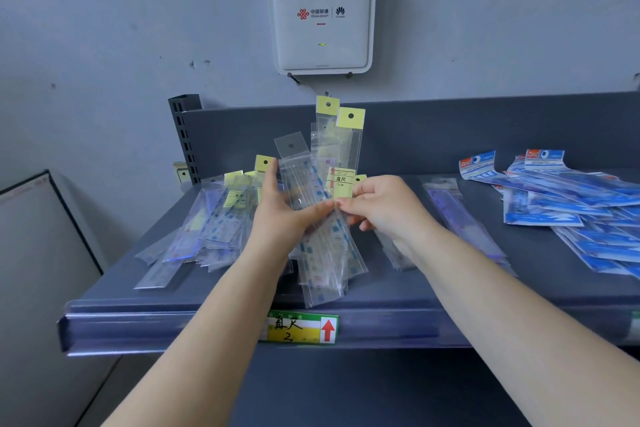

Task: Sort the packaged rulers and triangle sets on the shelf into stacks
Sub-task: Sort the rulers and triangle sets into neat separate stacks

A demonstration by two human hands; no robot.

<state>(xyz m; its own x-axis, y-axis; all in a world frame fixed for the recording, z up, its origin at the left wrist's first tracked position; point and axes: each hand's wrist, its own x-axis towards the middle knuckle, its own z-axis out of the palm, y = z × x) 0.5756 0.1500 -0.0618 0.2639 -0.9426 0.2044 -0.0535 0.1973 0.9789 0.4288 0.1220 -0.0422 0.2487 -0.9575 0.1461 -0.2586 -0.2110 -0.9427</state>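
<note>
Where both hands meet above the middle of the shelf, a fanned bundle of clear-sleeved rulers [318,204] stands nearly upright, its lower ends reaching down toward the shelf's front edge and its yellow hang tabs rising against the back panel. Left hand [282,208]: wrapped around the bundle from the left, thumb across the front, fingers curled behind, gripping it. Right hand [377,206]: thumb and forefinger pinching the bundle's right edge just below a yellow label printed with characters, remaining fingers curled.

Loose pile of ruler packets [204,225]: same clear sleeves with yellow tabs, lying flat and overlapping on the shelf's left part, just beside the left wrist; several overhang toward the front.

Single long clear packet [460,215]: lies alone on the shelf to the right of the right forearm, angled from back to front; its contents are too faint to identify.

Blue-and-white packets [568,194]: a spread heap on the far right of the shelf, red-and-blue header cards toward the back, well apart from the held bundle; whether these are triangle sets cannot be told.

Shelf [415,291]: dark grey-blue metal, with a clear price rail along the front.

Price tag [301,328]: green and yellow, handwritten characters, red upward arrow, set in the rail below the bundle.

Router [322,12]: white, wall-mounted above the shelf, marked WiFi 7, green light lit.
</note>
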